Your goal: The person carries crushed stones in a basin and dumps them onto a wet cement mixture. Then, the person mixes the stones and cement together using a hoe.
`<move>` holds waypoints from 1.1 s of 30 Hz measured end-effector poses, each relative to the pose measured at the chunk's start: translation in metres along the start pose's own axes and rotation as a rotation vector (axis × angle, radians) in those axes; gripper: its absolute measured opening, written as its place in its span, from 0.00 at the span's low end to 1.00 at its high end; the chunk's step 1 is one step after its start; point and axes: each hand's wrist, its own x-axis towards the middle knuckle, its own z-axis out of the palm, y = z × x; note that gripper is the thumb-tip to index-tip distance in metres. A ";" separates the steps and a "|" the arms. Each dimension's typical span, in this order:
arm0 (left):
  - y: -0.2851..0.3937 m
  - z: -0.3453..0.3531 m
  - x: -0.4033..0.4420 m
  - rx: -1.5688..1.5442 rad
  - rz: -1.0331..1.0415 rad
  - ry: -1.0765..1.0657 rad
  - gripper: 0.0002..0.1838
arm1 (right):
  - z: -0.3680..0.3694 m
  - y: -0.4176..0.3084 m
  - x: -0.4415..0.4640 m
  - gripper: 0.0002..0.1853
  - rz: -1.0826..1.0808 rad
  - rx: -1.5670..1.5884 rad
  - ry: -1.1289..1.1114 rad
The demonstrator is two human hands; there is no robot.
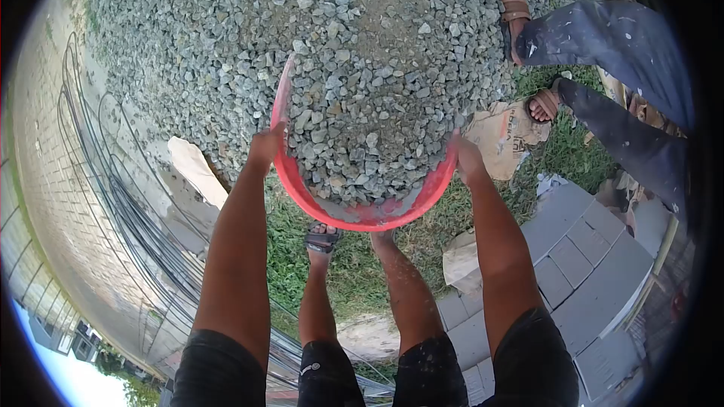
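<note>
A red plastic scoop pan (377, 218), open at its far side, is tilted against the grey gravel (362, 105), and gravel lies within its curved wall. My left hand (265, 146) is closed on the pan's left rim. On the opposite side my right hand (469, 158) grips the right rim, its fingers partly hidden behind the edge. The pan's near curve hangs just above my feet; a dark sandal (323, 238) shows on one of them, while the pan covers most of the other.
Another person's sandalled foot (516, 22) and dark trousers (618, 53) are at the right. Below them lies a torn paper sack (501, 139). Grey blocks (581, 256) are stacked at lower right. Long thin rods (124, 196) run along the left beside a brick pavement (60, 151).
</note>
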 end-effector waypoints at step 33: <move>0.068 -0.090 -0.500 -0.129 0.358 0.023 0.17 | 0.057 -0.024 -0.525 0.20 -0.286 0.111 0.299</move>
